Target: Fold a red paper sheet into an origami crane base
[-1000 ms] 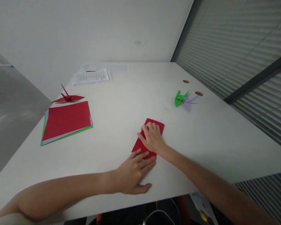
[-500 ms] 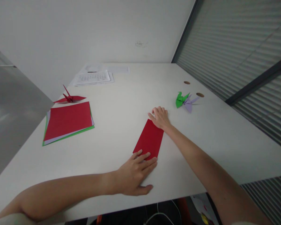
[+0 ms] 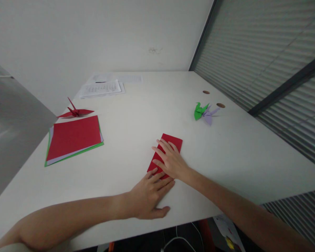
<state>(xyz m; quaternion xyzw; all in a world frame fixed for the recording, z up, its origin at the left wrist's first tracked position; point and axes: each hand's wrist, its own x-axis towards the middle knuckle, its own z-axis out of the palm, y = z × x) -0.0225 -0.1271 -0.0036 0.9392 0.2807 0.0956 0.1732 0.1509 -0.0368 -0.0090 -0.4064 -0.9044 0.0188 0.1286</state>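
Closest to me, the left hand [image 3: 148, 197] lies flat on the white table [image 3: 126, 140], fingers spread over the near end of an oblong red paper [image 3: 176, 140]. Just beyond, the right hand [image 3: 174, 164] lies across that same paper, its fingers apart and reaching to the paper's left edge; neither hand is pinching anything. Off left sits a pile of sheets [image 3: 75, 136], red on top, purple and green showing beneath, with a red paper bird [image 3: 75, 112] just behind. Over right, a green bird [image 3: 199, 112] and a purple bird [image 3: 208, 118] stand close together. Farthest back, written pages [image 3: 102, 88] lie near the wall [image 3: 107, 35].
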